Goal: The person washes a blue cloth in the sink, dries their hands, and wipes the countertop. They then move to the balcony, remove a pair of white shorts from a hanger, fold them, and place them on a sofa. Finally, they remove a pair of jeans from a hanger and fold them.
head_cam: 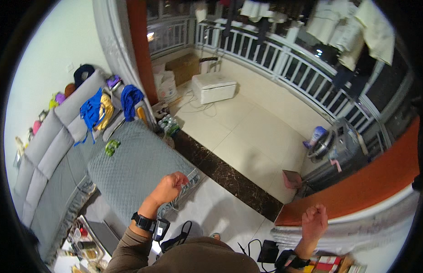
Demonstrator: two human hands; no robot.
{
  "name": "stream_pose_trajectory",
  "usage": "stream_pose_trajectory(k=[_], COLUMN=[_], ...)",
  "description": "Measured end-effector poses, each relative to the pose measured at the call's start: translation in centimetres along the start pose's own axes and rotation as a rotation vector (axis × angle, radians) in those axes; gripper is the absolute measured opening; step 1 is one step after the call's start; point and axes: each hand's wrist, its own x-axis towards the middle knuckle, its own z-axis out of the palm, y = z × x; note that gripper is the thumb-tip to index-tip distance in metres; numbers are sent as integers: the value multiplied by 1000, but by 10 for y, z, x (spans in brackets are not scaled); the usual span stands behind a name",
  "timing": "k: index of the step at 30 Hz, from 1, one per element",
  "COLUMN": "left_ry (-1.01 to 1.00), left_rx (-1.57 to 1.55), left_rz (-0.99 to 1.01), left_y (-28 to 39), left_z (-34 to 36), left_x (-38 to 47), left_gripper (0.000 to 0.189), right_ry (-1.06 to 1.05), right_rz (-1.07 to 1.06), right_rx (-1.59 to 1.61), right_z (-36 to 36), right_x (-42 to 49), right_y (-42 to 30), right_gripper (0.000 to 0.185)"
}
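Observation:
My left hand [168, 188] is raised with its fingers curled into a loose fist, and no object shows in it. It appears over the front corner of a sofa chaise with a grey quilted cover [136, 170]; I cannot tell whether they touch. A black strap with a small device [160, 228] sits on that wrist. My right hand [314, 220], also curled and seemingly holding nothing, is in front of a gathered light curtain [364, 227] by the orange-brown door frame [354, 184]. Another black strap [293, 260] circles the right wrist.
A blue bag [92, 111] and a green item [112, 147] lie on the sofa. A cluttered table [66, 261] stands lower left. Beyond the dark stone threshold [228, 174] are a white box [214, 88], a pink dustpan [292, 180] and a balcony railing [276, 63].

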Motion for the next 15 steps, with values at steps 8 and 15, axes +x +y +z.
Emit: stream_pose_trajectory(k=[8, 15], left_ry=[120, 186], left_rx=[-77, 56], left_rz=[-255, -220], left_y=[-90, -128], left_z=[-31, -93], left_x=[122, 281], left_gripper=[23, 21], right_ry=[-154, -313], right_rz=[135, 94], right_rx=[-116, -217], right_z=[74, 137], right_x=[226, 373], right_y=[105, 120], right_gripper=[25, 30])
